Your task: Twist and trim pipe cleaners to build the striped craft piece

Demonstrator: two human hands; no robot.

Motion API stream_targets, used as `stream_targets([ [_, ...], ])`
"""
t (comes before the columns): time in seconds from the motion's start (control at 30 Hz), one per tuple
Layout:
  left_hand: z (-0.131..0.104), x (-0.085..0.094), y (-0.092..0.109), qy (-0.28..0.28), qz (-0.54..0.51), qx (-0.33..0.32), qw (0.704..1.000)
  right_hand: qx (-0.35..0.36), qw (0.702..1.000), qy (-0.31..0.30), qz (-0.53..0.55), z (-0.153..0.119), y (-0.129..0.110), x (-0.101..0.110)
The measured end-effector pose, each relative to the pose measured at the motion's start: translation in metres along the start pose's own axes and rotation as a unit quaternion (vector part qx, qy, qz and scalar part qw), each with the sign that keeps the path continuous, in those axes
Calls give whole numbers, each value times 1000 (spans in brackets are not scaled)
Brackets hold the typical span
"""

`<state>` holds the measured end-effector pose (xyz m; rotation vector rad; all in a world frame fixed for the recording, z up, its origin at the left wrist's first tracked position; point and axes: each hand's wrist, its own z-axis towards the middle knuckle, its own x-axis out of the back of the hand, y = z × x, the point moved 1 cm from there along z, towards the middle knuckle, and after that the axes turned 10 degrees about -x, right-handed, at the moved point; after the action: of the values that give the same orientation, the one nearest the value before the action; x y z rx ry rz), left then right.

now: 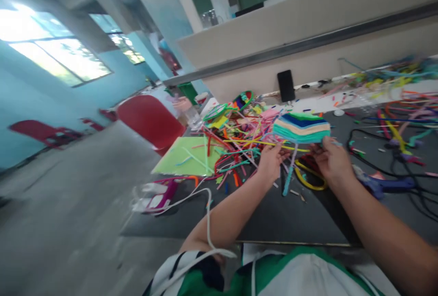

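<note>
A striped fan-shaped piece (301,128) in green, blue and cream is held up above the dark table, with a light blue stem (289,178) hanging below it. My right hand (329,158) pinches its lower right edge. Close to its lower left side is my left hand (273,161), fingers curled near the stem; whether they touch the piece is unclear. Yellow-handled scissors (310,182) lie beneath, between my hands. To the left spreads a heap of coloured pipe cleaners (244,134).
A blue glue gun (386,185) with black cables lies at the right. At the left are a green sheet (186,155) and a purple power strip (167,194) with a white cord crossing my left arm. A phone (286,85) leans behind; a red chair (148,120) stands beyond.
</note>
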<state>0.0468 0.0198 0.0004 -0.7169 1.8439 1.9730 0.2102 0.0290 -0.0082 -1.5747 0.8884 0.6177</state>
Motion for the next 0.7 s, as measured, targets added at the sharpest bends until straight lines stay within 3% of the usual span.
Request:
stream_targets([
  [0.13,0,1,-4,27,-18,37,999,-37,999,-2,6,0,2,0],
  [0.3,1,2,-8,13,-34,78,996,-31,1000,2,5,0,2,1],
  [0.7,-5,-7,-3,-82,5,100,992,-31,999,-43,-13,-3,6,-4],
])
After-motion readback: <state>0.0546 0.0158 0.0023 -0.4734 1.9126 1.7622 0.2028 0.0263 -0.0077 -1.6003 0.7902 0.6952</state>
